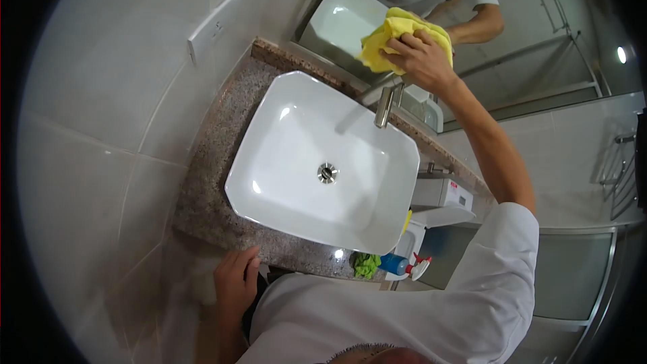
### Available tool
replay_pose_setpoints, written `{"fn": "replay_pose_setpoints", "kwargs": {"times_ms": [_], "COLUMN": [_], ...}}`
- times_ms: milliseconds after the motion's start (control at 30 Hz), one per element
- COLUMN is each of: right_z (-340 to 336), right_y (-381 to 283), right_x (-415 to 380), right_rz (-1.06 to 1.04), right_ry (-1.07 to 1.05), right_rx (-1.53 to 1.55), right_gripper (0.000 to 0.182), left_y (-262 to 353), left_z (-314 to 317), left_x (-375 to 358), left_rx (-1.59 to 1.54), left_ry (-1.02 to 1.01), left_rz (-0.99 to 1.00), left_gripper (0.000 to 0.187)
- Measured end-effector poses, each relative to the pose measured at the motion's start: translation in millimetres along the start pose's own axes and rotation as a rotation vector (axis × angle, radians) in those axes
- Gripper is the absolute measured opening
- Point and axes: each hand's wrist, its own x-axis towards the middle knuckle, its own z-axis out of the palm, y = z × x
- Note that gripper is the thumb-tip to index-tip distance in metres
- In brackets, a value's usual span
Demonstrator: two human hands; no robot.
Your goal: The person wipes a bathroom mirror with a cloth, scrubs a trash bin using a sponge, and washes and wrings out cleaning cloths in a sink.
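My right hand [423, 61] presses a yellow cloth [404, 30] against the mirror [519, 71] above the faucet [384, 106]. Its fingers are bent over the bunched cloth, and part of the cloth hides behind them. Down at the front edge of the stone counter [209, 205], my left hand [236, 278] rests with loosely bent fingers and nothing visible in it. Between the two hands sits a white rectangular sink [303, 138] with a metal drain [327, 173] in its bottom.
A green cloth [367, 265] lies at the counter's front right, beside a blue spray bottle [394, 264] with a red and white trigger. A white box [455, 195] stands right of the sink. Tiled wall [87, 101] with a switch plate [214, 25] borders the left; a metal rack [623, 175] hangs at right.
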Motion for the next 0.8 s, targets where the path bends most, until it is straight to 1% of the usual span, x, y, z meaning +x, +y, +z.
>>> {"fn": "replay_pose_setpoints", "kwargs": {"times_ms": [33, 67, 100, 133, 167, 200, 233, 300, 333, 367, 400, 433, 467, 500, 533, 567, 633, 667, 700, 733, 800], "right_z": [-9, -22, -55, -74, -96, -155, -132, -44, 9, 36, 34, 22, 10, -2, -21, -73, -152, -208, -239, -242, -260], "right_y": [19, 43, 75, 114, 144, 87, 82, 61, 20, -20, -23, -13, 10, 36, 56, 79, 137, 201, 248, 238, 171], "right_x": [5, 8, 13, 13, 18, 60, 65, 61, 70, 66, 69, 75, 76, 72, 70, 82, 58, 14, -33, -48, -88], "right_rz": [-0.024, -0.041, -0.100, 0.159, 0.421, 0.496, 0.509, 0.749, 0.481, 0.231, -0.097, -0.165, -0.159, -0.053, 0.054, 0.436, 0.518, 0.785, 1.062, 1.080, 0.953], "right_ry": [-0.005, -0.015, 0.241, 0.256, 0.271, 0.618, 0.616, 0.077, 0.254, 0.062, 0.110, -0.020, -0.020, 0.081, 0.177, -0.413, 0.876, 0.891, 0.866, 0.857, 1.142], "right_rx": [-0.061, -0.111, -0.366, -0.386, -0.401, -0.477, -0.479, -0.194, -0.168, 0.012, 0.093, 0.092, 0.075, -0.060, -0.192, -0.315, -0.449, -0.852, -1.260, -1.256, -0.893], "right_gripper": [0.049, 0.052, 0.043, 0.040, 0.036, 0.061, 0.061, 0.039, 0.043, 0.045, 0.034, 0.030, 0.030, 0.038, 0.048, 0.051, 0.053, 0.049, 0.048, 0.048, 0.047], "left_y": [-1, -6, -10, -12, -14, -16, -17, -14, -9, -1, 2, -2, -8, -15, -21, -29, -29, -21, -9, -1, 14], "left_z": [1, 1, 0, 3, 4, 4, 5, 13, 11, 5, 0, -2, -1, -1, -3, -1, -1, 1, 2, 2, 9], "left_x": [0, -2, -6, -4, 1, 5, 10, 11, 10, 9, 8, 7, 1, -6, -8, -8, -3, 5, 15, 21, 28], "left_rx": [-0.008, 0.009, 0.025, 0.022, 0.025, 0.033, 0.041, 0.018, 0.024, 0.006, -0.017, -0.014, 0.005, 0.028, 0.030, 0.068, 0.116, 0.132, 0.162, 0.178, 0.072], "left_ry": [0.015, 0.028, 0.031, 0.027, 0.010, -0.013, -0.020, -0.023, -0.001, -0.020, -0.047, -0.038, 0.015, 0.048, 0.027, 0.010, -0.023, -0.037, -0.057, -0.066, -0.103], "left_rz": [0.005, -0.032, -0.077, -0.088, -0.059, -0.024, -0.018, 0.044, 0.045, 0.006, -0.025, -0.005, -0.034, -0.070, -0.063, -0.065, -0.063, -0.032, 0.002, 0.004, 0.029], "left_gripper": [0.015, 0.015, 0.015, 0.015, 0.016, 0.016, 0.016, 0.017, 0.017, 0.017, 0.017, 0.017, 0.017, 0.017, 0.017, 0.017, 0.017, 0.017, 0.017, 0.017, 0.017]}}
